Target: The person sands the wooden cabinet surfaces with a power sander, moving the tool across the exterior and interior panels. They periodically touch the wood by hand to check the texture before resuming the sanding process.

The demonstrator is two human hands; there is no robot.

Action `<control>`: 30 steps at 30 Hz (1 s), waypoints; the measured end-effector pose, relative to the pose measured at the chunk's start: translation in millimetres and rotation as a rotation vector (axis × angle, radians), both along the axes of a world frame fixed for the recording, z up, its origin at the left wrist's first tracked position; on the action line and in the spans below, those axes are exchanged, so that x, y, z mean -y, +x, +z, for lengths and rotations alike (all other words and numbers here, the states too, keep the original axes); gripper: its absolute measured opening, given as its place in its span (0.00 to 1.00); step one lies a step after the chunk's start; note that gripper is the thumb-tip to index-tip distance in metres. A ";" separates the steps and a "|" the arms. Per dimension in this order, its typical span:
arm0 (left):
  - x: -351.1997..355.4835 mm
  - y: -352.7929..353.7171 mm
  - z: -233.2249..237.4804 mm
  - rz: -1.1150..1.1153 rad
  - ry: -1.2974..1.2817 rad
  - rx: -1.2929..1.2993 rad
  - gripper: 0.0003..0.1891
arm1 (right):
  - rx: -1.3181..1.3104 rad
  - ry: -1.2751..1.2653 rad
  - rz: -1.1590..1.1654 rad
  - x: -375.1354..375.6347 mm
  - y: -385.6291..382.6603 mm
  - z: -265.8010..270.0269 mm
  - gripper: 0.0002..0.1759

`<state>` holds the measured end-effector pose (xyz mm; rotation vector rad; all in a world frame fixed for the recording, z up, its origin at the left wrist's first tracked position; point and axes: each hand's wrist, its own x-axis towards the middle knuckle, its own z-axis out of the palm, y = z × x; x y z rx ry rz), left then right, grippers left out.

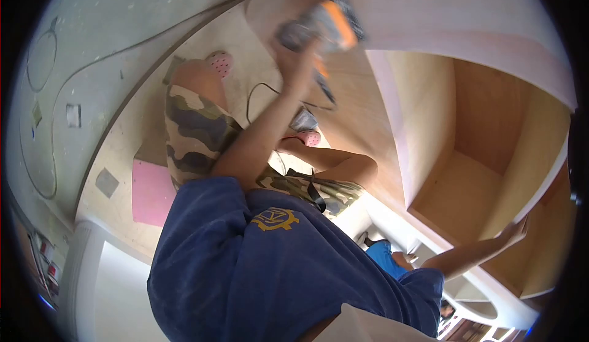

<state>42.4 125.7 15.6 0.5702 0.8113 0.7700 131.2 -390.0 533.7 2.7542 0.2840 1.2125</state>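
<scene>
An orange, grey and black power tool (334,26), blurred by motion, is against the pale curved panel (417,10) at the top. My left hand (293,59) is closed around its dark grip, with the fingers partly smeared. At the far right, my right hand (514,230) holds the pale front edge of an open wooden cabinet (491,115), fingers pressed together. A dark cord (250,99) curves over the floor below the tool.
My legs in camouflage shorts (199,130) and pink clogs (219,64) are on the pale board. Near them lie a small grey item (304,121) and a pink sheet (150,193). Another person in blue (384,257) is beyond my right arm. A cable (132,46) crosses the floor.
</scene>
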 end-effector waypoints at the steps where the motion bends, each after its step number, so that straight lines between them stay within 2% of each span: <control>1: 24.6 -6.2 10.4 -0.010 0.120 -0.026 0.35 | -0.001 0.053 -0.030 -21.0 -6.1 -8.1 0.19; 2: 36.0 -21.7 35.8 -0.145 0.132 -0.013 0.39 | 0.013 -0.079 -0.061 -14.8 -3.0 -4.7 0.20; 3: 56.1 -23.6 41.3 -0.137 0.218 0.085 0.40 | 0.033 -0.212 -0.093 -5.9 -2.0 0.9 0.20; 4: 71.1 -23.9 44.4 -0.132 0.305 0.186 0.42 | 0.022 -0.225 -0.084 -0.4 -2.9 5.7 0.20; 5: 72.3 -27.4 53.3 -0.082 0.529 0.122 0.44 | 0.013 -0.222 -0.066 3.0 -4.9 10.2 0.20; 7: 66.2 -31.5 61.6 -0.093 0.585 0.140 0.45 | 0.000 -0.226 -0.047 2.1 8.2 12.7 0.21; 8: 64.5 -27.7 56.2 -0.096 0.575 0.134 0.45 | -0.007 -0.225 -0.044 1.3 13.6 14.4 0.21; 10: 53.2 -11.0 37.1 -0.002 0.385 0.119 0.43 | -0.016 -0.217 -0.041 1.9 21.2 15.3 0.21; 12: 19.8 -6.4 19.5 0.077 0.303 0.118 0.41 | -0.026 -0.205 -0.038 -0.2 29.9 11.3 0.21; 13: -2.2 -14.0 20.9 -0.020 0.175 0.051 0.40 | -0.030 -0.199 -0.035 -1.8 35.3 9.8 0.21; 14: -14.5 -8.4 1.3 0.014 -0.016 0.162 0.38 | -0.033 -0.193 -0.034 -3.4 38.8 9.2 0.21; 15: -25.7 -4.9 -22.3 0.022 0.002 0.068 0.34 | -0.032 -0.187 -0.035 -3.9 41.1 8.9 0.21; 17: -34.7 3.4 -79.1 0.078 -0.032 0.079 0.31 | -0.023 -0.175 -0.043 -3.5 38.4 12.6 0.22; 18: -38.4 4.1 -103.4 0.059 -0.138 0.024 0.32 | -0.015 -0.173 -0.048 -4.8 34.7 19.5 0.22; 19: -40.1 8.5 -152.4 -0.042 -0.149 0.081 0.34 | -0.007 -0.169 -0.048 -7.0 32.2 25.3 0.22; 21: -32.3 1.4 -170.5 -0.085 -0.361 0.071 0.37 | 0.009 -0.155 -0.039 -9.6 30.7 33.0 0.22; 24: -7.1 -3.0 -166.6 -0.081 -0.362 0.057 0.38 | 0.020 -0.130 -0.012 -14.5 41.3 39.2 0.22; 29: -22.6 -13.0 -77.4 -0.079 -0.113 0.012 0.40 | 0.012 -0.048 -0.011 10.2 42.7 20.3 0.22; 30: -25.0 -15.6 -61.4 -0.108 0.026 0.007 0.40 | 0.010 -0.031 -0.013 16.6 40.7 16.2 0.22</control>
